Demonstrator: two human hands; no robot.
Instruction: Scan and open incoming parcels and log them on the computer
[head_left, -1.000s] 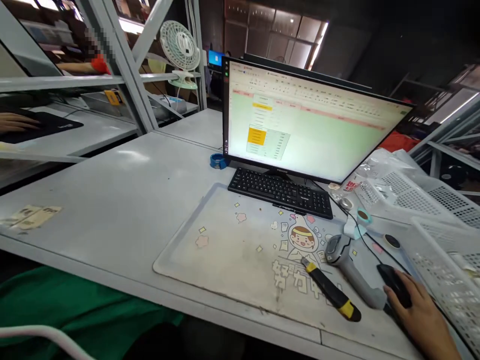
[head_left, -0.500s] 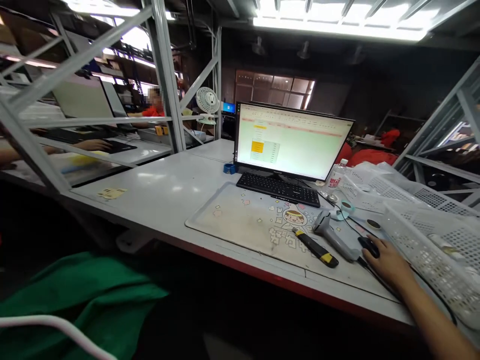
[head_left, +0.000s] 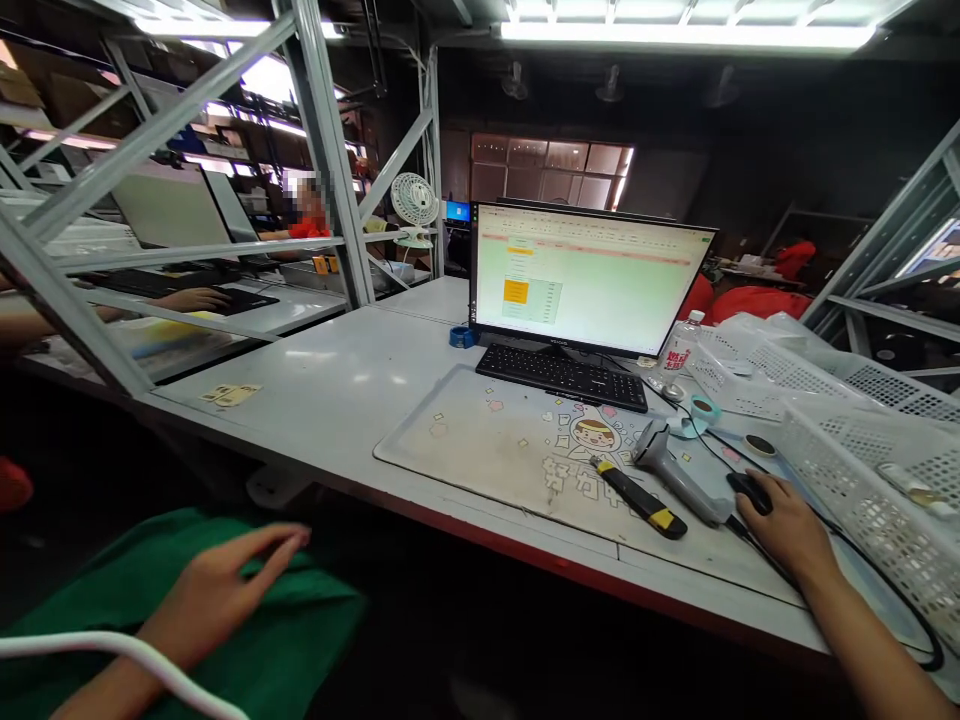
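My right hand (head_left: 791,525) lies on a black computer mouse (head_left: 748,492) at the desk's right, fingers curved over it. Over green cloth (head_left: 315,620) below the desk's edge, my left hand (head_left: 214,595) has its thumb and a finger meeting at the tips, with no object visible between them. A grey barcode scanner (head_left: 679,478) rests left of the mouse. Beside it on the printed desk mat (head_left: 465,450) lies a black and yellow utility knife (head_left: 641,500). The black keyboard (head_left: 562,378) sits before a lit monitor (head_left: 592,280) that displays a spreadsheet.
White perforated baskets (head_left: 862,510) line the right side, near a plastic bottle (head_left: 681,345) and a tape roll (head_left: 703,408). A blue tape roll (head_left: 462,337) stands left of the monitor. Metal rack bars (head_left: 322,140) separate off another desk, where a co-worker's hand (head_left: 196,300) shows.
My left hand has come into view at the lower left, over the green cloth. My right hand stays on the mouse. The view has shifted slightly.
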